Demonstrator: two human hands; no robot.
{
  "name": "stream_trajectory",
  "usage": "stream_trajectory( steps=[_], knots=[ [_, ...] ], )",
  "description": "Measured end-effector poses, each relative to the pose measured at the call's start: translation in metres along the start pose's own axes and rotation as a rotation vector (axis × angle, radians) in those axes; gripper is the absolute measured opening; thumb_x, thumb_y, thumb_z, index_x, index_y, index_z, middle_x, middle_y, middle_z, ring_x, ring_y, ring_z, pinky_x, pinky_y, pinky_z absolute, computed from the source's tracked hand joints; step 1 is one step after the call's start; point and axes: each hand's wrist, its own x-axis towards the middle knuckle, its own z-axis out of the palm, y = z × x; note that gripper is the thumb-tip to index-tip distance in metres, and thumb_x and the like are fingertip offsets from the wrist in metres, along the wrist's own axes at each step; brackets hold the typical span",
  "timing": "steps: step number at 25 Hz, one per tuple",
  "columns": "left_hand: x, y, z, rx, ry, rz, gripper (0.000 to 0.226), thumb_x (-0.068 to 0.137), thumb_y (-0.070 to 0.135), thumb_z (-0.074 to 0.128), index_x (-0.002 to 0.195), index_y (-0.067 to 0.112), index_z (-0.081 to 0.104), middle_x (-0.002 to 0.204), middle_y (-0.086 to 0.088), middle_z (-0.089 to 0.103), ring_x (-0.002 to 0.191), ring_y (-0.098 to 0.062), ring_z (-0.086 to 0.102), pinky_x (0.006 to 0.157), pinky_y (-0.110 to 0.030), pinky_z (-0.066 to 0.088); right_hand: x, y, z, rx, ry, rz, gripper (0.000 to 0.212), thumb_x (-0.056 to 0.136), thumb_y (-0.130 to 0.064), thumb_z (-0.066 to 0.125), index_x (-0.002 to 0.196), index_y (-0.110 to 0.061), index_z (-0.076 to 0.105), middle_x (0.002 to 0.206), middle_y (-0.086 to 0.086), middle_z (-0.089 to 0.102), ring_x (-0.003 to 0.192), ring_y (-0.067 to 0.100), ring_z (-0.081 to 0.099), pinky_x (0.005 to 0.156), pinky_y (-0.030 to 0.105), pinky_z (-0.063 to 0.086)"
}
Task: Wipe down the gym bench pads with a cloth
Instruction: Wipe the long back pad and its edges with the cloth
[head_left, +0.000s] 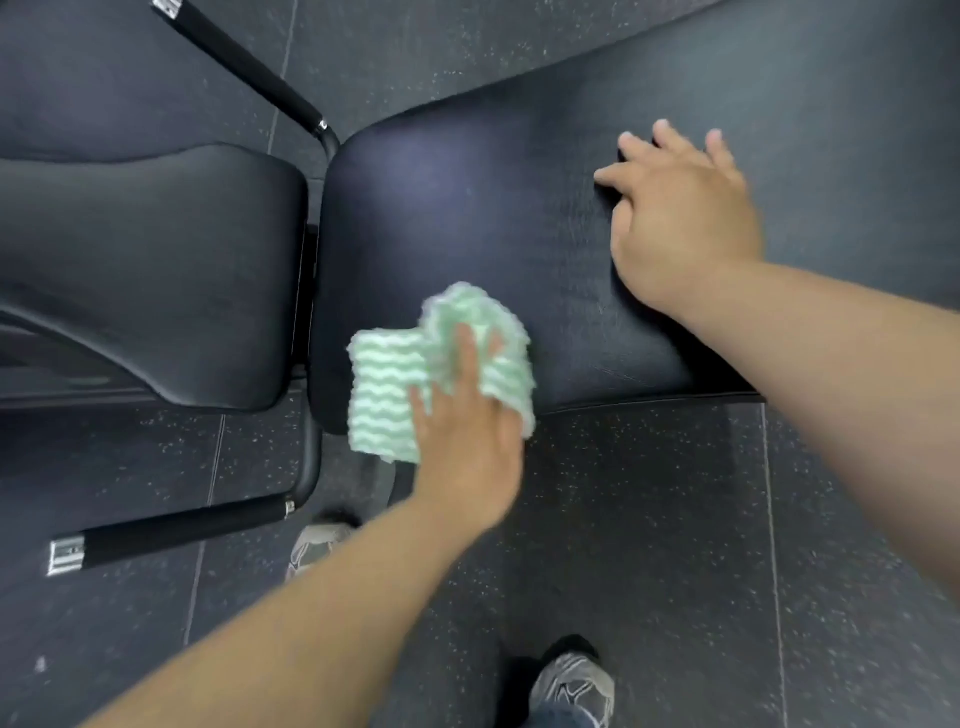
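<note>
One left hand (462, 436) presses cloth (441, 371) on pad (467, 208).

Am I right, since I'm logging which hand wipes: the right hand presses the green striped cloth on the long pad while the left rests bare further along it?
Not quite: the head view shows the left hand pressing the green striped cloth on the long pad, while the right hand rests bare further along it.

Two black bench pads: a contoured seat pad (150, 270) and a long back pad (519, 208) just beside it. One green-and-white striped cloth (395, 384), two bare hands, left hand (467, 441) and right hand (680, 218). Two black frame handles, far handle (244, 67) and near handle (171, 530); two grey sneakers, left sneaker (311, 545) and right sneaker (576, 686).
</note>
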Motion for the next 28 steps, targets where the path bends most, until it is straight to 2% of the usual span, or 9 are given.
stream_trajectory(
  steps=[4,7,9,11,14,18,22,25,28],
  knots=[
    [-0.003,0.068,0.011,0.045,-0.076,0.531,0.059,0.093,0.034,0.014,0.145,0.044,-0.011,0.146,0.024,-0.028,0.147,-0.017,-0.006,0.111,-0.043,-0.024,0.001,0.020,-0.022,0.256,0.054,0.101,0.042,0.092,-0.009,0.036,0.125,-0.016,0.062,0.141,0.005,0.051,0.140,0.020,0.033,0.112,0.031,0.025],
    [0.007,0.049,0.002,0.000,-0.031,0.628,0.075,0.087,0.005,0.042,0.147,0.040,0.012,0.154,0.017,-0.001,0.142,-0.014,0.019,0.117,-0.046,0.016,-0.020,0.045,-0.039,0.280,0.013,0.088,0.041,0.092,-0.007,0.036,0.120,-0.017,0.065,0.136,0.004,0.056,0.135,0.020,0.038,0.107,0.032,0.034],
    [-0.006,0.028,-0.006,0.034,0.042,0.502,0.091,0.079,-0.009,0.050,0.145,0.043,0.015,0.156,0.015,0.003,0.121,-0.022,0.048,0.080,-0.032,0.050,-0.043,0.048,-0.042,0.240,0.000,0.038,0.040,0.091,-0.010,0.036,0.116,-0.015,0.067,0.131,0.003,0.059,0.134,0.023,0.039,0.108,0.033,0.032],
    [-0.015,0.017,-0.013,0.093,0.081,0.263,0.088,0.083,0.000,0.057,0.146,0.043,0.012,0.159,0.013,0.002,0.105,-0.022,0.056,0.060,-0.023,0.042,-0.065,0.025,-0.037,0.250,-0.014,-0.013,0.041,0.089,-0.017,0.035,0.115,-0.017,0.067,0.124,0.003,0.063,0.127,0.026,0.044,0.106,0.036,0.035],
    [-0.011,-0.001,-0.020,0.098,0.209,0.014,0.052,0.079,0.015,0.065,0.127,0.027,0.050,0.137,0.009,0.039,0.104,-0.019,0.054,0.069,-0.029,0.043,-0.102,-0.041,-0.019,0.311,-0.121,-0.085,0.030,0.093,-0.021,0.038,0.106,-0.015,0.065,0.109,0.005,0.065,0.104,0.029,0.053,0.083,0.036,0.044],
    [-0.027,-0.057,-0.022,-0.159,0.163,-0.026,0.029,0.075,0.005,0.062,0.088,0.030,0.063,0.099,0.018,0.053,0.079,-0.002,0.058,0.064,-0.019,0.045,-0.148,-0.103,0.029,0.548,-0.299,0.173,0.039,0.095,-0.040,0.039,0.068,-0.014,0.049,0.078,0.008,0.063,0.068,0.030,0.057,0.057,0.029,0.040],
    [-0.043,-0.093,-0.035,-0.457,0.013,-0.018,0.039,0.078,0.001,0.050,0.097,0.027,0.071,0.108,0.017,0.065,0.101,0.005,0.059,0.084,-0.012,0.045,-0.182,-0.147,0.086,1.680,-0.764,0.777,0.043,0.093,-0.053,0.048,0.108,-0.015,0.063,0.100,0.011,0.069,0.088,0.028,0.071,0.083,0.040,0.058],
    [-0.059,-0.117,-0.038,-0.589,-0.062,-0.145,0.044,0.082,-0.001,0.040,0.108,0.022,0.067,0.099,0.015,0.066,0.088,0.005,0.061,0.067,-0.004,0.047,-0.186,-0.197,0.116,2.141,-0.536,0.867,0.029,0.093,-0.021,0.061,0.120,-0.010,0.062,0.114,0.010,0.069,0.104,0.023,0.067,0.089,0.034,0.055],
    [-0.051,-0.149,-0.045,-0.615,0.081,-0.242,0.046,0.079,0.000,0.038,0.111,0.021,0.064,0.110,0.000,0.067,0.092,-0.015,0.062,0.086,-0.030,0.053,-0.167,-0.238,0.129,2.096,-0.406,1.050,0.035,0.088,0.005,0.059,0.122,-0.002,0.058,0.111,0.013,0.066,0.094,0.024,0.067,0.075,0.026,0.058]
  ],
)
